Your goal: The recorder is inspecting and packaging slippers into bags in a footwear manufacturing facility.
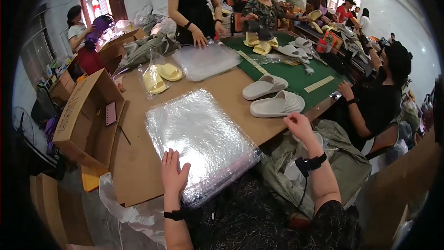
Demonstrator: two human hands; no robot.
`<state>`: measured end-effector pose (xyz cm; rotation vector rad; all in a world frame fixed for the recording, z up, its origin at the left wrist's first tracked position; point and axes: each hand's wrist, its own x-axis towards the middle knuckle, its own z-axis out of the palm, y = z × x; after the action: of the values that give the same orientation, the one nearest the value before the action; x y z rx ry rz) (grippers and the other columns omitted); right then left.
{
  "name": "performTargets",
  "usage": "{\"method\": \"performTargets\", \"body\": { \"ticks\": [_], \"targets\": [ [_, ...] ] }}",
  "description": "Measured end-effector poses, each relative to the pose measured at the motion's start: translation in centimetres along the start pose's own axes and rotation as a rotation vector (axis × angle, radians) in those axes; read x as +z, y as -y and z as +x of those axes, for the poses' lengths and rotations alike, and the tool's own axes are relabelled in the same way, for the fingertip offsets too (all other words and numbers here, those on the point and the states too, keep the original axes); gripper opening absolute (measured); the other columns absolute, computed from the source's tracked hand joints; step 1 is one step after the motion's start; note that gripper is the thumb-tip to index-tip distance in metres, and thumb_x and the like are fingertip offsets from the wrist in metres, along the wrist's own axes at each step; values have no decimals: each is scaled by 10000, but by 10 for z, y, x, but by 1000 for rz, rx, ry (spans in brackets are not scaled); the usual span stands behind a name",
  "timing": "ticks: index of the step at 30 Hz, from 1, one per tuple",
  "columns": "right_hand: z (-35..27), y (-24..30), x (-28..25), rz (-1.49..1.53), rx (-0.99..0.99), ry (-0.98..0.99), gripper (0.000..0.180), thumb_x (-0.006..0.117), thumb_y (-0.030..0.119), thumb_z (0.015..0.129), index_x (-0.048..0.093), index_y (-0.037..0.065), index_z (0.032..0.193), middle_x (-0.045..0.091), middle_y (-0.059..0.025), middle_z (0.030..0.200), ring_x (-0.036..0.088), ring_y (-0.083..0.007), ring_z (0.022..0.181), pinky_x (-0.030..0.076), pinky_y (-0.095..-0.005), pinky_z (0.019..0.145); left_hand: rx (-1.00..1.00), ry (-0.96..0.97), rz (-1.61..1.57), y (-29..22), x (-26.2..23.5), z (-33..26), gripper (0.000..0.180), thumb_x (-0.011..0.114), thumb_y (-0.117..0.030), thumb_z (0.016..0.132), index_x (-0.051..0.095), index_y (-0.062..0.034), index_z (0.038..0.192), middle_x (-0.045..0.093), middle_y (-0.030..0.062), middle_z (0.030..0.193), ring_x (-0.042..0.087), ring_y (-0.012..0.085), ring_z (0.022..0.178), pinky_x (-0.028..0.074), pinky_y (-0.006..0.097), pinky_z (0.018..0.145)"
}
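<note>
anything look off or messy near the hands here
Slightly. The stack of clear plastic bags under the left hand lies askew and overhangs the table edge. The two pale slippers near the right hand lie neatly, nothing spilled.

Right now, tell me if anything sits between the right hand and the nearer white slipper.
Nothing visible does. The right hand hangs at the table edge, just below the nearer white slipper, with only bare brown tabletop between them. The left hand lies flat on the stack of clear plastic bags, off to the side.
</note>
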<state>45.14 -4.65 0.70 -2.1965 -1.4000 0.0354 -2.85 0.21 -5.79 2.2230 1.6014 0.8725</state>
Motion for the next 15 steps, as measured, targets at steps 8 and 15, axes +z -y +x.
{"method": "performTargets", "body": {
  "ticks": [8, 15],
  "targets": [
    [148, 12, 118, -152, 343, 229, 1037, 451, 743, 877, 481, -198, 1313, 346, -400, 1468, 323, -507, 1390, 228, -526, 1153, 28, 1, -24, 0, 7, 8, 627, 682, -337, 849, 554, 31, 1341, 441, 254, 1490, 333, 423, 1425, 293, 469, 1163],
    [186, 48, 140, -248, 622, -18, 1086, 471, 700, 895, 254, -219, 1431, 332, -351, 1498, 293, -497, 1403, 239, -540, 1147, -48, 20, 5, 5, -1, -5, 651, 683, -378, 860, 549, 21, 1357, 435, 234, 1504, 316, 420, 1437, 281, 483, 1168]
  ]
}}
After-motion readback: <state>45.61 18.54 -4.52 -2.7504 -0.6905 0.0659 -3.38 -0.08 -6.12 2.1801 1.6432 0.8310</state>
